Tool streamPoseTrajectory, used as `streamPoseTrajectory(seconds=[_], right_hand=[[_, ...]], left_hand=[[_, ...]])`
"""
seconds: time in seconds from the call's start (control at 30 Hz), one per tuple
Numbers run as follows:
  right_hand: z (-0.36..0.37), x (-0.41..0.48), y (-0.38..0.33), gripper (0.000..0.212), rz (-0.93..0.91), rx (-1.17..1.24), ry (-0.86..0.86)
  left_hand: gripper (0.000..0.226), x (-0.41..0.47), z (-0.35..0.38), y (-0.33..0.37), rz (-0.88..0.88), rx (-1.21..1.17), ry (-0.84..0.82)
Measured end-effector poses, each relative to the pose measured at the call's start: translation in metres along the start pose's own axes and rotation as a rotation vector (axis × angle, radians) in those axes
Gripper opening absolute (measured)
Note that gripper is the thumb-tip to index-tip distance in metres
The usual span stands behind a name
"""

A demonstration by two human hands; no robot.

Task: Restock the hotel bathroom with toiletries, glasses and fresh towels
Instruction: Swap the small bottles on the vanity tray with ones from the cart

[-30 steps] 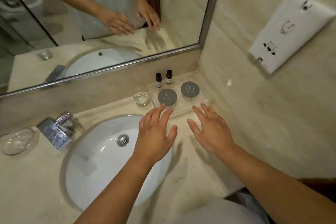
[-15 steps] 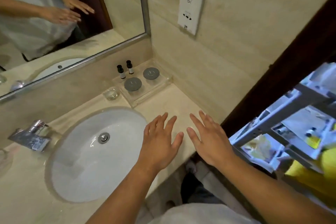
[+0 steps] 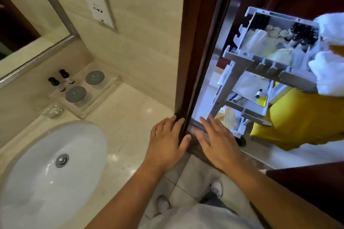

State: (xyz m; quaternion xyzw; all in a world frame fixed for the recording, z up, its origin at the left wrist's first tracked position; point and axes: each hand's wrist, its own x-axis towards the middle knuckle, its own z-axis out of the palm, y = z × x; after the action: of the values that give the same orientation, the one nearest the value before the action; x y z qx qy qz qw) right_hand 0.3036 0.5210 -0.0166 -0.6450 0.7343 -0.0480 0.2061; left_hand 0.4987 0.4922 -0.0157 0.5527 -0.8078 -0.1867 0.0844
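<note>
While the left hand (image 3: 165,141) and right hand (image 3: 217,142) hang flat, fingers straight and holding nothing, beside the door frame (image 3: 199,42), the person seems bound for the cart (image 3: 234,72) outside, where fluffy white towels (image 3: 327,76) sit piled; two dark-capped bottles (image 3: 67,76) stand upright in the clear tray (image 3: 84,111) cornering the counter (image 3: 130,115).
</note>
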Motion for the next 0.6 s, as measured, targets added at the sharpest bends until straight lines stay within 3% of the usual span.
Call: streamPoseTrajectory(seconds=[0.13, 0.3, 0.47, 0.6], right_hand=[[-0.025, -0.003, 0.047, 0.070, 0.070, 0.023, 0.048], [-0.059, -0.004, 0.117, 0.084, 0.155, 0.058, 0.109], [-0.082, -0.001, 0.192, 0.068, 0.199, 0.073, 0.158], [-0.104, -0.001, 0.239, 0.078, 0.219, 0.116, 0.193]], left_hand=[[0.066, 0.027, 0.016, 0.046, 0.077, 0.013, -0.021], [0.064, 0.067, 0.036, 0.115, 0.151, 0.019, -0.033], [0.065, 0.102, 0.052, 0.179, 0.193, -0.002, -0.043], [0.057, 0.129, 0.067, 0.229, 0.209, -0.023, -0.029]])
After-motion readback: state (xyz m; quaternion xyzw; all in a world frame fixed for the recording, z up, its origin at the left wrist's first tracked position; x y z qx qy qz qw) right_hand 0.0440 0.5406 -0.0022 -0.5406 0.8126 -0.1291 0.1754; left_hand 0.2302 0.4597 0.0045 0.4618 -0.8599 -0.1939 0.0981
